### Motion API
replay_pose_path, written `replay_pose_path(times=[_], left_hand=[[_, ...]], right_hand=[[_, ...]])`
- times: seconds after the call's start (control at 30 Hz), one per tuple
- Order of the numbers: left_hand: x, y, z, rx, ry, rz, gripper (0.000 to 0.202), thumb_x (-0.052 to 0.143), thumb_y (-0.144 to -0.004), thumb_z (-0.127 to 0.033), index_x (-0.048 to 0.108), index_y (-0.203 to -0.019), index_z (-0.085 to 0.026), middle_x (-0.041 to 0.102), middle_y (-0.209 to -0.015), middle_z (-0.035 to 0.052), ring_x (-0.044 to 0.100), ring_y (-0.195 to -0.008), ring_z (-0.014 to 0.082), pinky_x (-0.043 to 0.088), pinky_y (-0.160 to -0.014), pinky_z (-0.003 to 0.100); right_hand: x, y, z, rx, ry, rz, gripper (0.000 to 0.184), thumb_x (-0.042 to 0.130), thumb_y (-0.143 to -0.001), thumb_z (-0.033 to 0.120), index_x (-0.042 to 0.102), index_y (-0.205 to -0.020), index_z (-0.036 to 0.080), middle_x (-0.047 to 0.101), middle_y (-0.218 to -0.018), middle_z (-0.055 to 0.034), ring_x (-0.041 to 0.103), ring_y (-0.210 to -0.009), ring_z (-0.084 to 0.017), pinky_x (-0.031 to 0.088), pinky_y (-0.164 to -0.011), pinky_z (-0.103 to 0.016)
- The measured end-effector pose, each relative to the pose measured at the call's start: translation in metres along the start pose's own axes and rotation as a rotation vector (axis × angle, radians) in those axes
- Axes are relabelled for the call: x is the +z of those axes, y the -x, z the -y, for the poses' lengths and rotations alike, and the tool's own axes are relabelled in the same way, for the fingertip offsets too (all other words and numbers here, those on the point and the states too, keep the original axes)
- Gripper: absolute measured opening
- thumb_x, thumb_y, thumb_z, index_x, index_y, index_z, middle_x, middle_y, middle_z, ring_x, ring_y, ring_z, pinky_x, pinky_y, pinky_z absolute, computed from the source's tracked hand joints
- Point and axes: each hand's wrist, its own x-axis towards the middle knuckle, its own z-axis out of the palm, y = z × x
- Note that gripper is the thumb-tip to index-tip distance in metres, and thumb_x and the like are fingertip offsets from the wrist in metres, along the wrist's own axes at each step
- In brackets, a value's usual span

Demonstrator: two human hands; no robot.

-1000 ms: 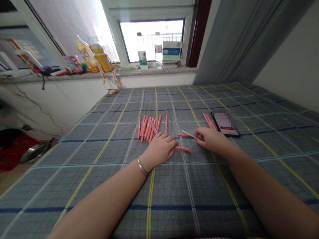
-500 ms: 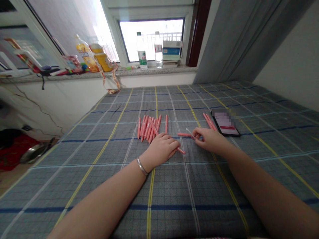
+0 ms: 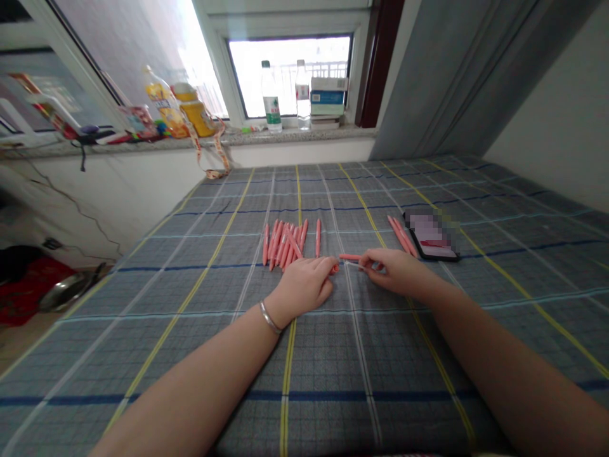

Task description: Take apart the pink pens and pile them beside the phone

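My left hand [image 3: 308, 287], with a silver bangle at its wrist, is closed around a pink pen barrel [image 3: 335, 269]; only the barrel's end shows past the fingers. My right hand [image 3: 392, 270] pinches a thin whitish pen refill [image 3: 353, 265] that points left at that barrel. A small gap seems to lie between the two. Just beyond the refill, another pink pen piece [image 3: 349, 257] lies flat on the cloth, its right end hidden by my right fingers. Past my left hand lies a cluster of several pink pens [image 3: 280, 244], with a single pen [image 3: 318, 237] beside it.
Two pink pens [image 3: 402, 236] lie next to a phone [image 3: 432, 236] on the right. Everything rests on a grey checked cloth [image 3: 190, 317]. On the windowsill [image 3: 247, 137] stand bottles [image 3: 271, 101], stacked boxes [image 3: 327, 101] and a yellow cup [image 3: 197, 117].
My left hand has turned the pen barrel so its end faces the right hand. The refill in my right hand has swung down from pointing up-left to nearly level.
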Motion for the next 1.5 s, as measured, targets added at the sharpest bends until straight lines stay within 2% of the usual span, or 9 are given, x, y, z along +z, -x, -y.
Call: replay_pose_path(times=[0.23, 0.57, 0.73, 0.97, 1.2, 1.5], left_hand=[[-0.003, -0.001, -0.002, -0.029, -0.024, 0.043, 0.025, 0.041, -0.076, -0.018, 0.052, -0.099, -0.017, 0.063, -0.087, 0.0045, 0.058, -0.077, 0.0171, 0.045, -0.068, 0.029], [-0.002, 0.002, 0.001, -0.097, -0.074, 0.043, 0.019, 0.038, -0.078, -0.017, 0.048, -0.093, -0.019, 0.062, -0.085, 0.0029, 0.059, -0.075, 0.0178, 0.044, -0.064, 0.028], [-0.003, 0.001, -0.002, -0.116, -0.101, 0.063, 0.019, 0.031, -0.088, -0.027, 0.049, -0.090, -0.019, 0.061, -0.083, 0.0024, 0.059, -0.073, 0.0167, 0.043, -0.061, 0.027], [-0.001, -0.001, -0.002, -0.129, -0.154, 0.114, 0.032, 0.025, -0.092, -0.040, 0.052, -0.093, -0.021, 0.061, -0.083, 0.0022, 0.060, -0.073, 0.0167, 0.041, -0.058, 0.025], [-0.005, 0.000, -0.006, -0.085, -0.222, 0.155, 0.033, 0.026, -0.092, -0.040, 0.053, -0.100, -0.023, 0.061, -0.084, 0.0021, 0.059, -0.071, 0.0165, 0.040, -0.054, 0.024], [-0.004, 0.000, -0.012, 0.049, -0.311, 0.124, 0.029, 0.027, -0.092, -0.036, 0.051, -0.105, -0.024, 0.059, -0.077, 0.0013, 0.057, -0.060, 0.0155, 0.033, -0.045, 0.023]], right_hand=[[-0.002, 0.000, 0.003, -0.032, -0.004, -0.041, 0.015, 0.048, -0.077, 0.017, 0.060, -0.085, 0.021, 0.065, -0.087, -0.0018, 0.058, -0.081, -0.016, 0.042, -0.071, -0.026], [-0.006, 0.001, 0.006, 0.069, 0.010, -0.081, 0.015, 0.048, -0.081, 0.022, 0.060, -0.088, 0.021, 0.066, -0.084, -0.0003, 0.057, -0.071, -0.013, 0.041, -0.062, -0.024], [-0.006, 0.000, 0.006, 0.004, 0.056, -0.112, 0.015, 0.047, -0.081, 0.022, 0.061, -0.086, 0.021, 0.065, -0.082, -0.0016, 0.057, -0.074, -0.015, 0.041, -0.064, -0.025], [-0.003, 0.000, 0.005, 0.007, 0.055, -0.260, 0.019, 0.051, -0.081, 0.029, 0.060, -0.094, 0.019, 0.065, -0.086, -0.0047, 0.058, -0.073, -0.016, 0.043, -0.067, -0.027], [0.004, 0.002, 0.016, -0.129, 0.062, -0.232, 0.011, 0.052, -0.082, 0.028, 0.061, -0.084, 0.021, 0.065, -0.080, -0.0029, 0.058, -0.075, -0.016, 0.042, -0.067, -0.026], [0.011, 0.002, 0.019, -0.117, -0.056, -0.096, 0.011, 0.052, -0.083, 0.029, 0.060, -0.085, 0.022, 0.068, -0.092, -0.0014, 0.060, -0.074, -0.014, 0.043, -0.065, -0.025]])
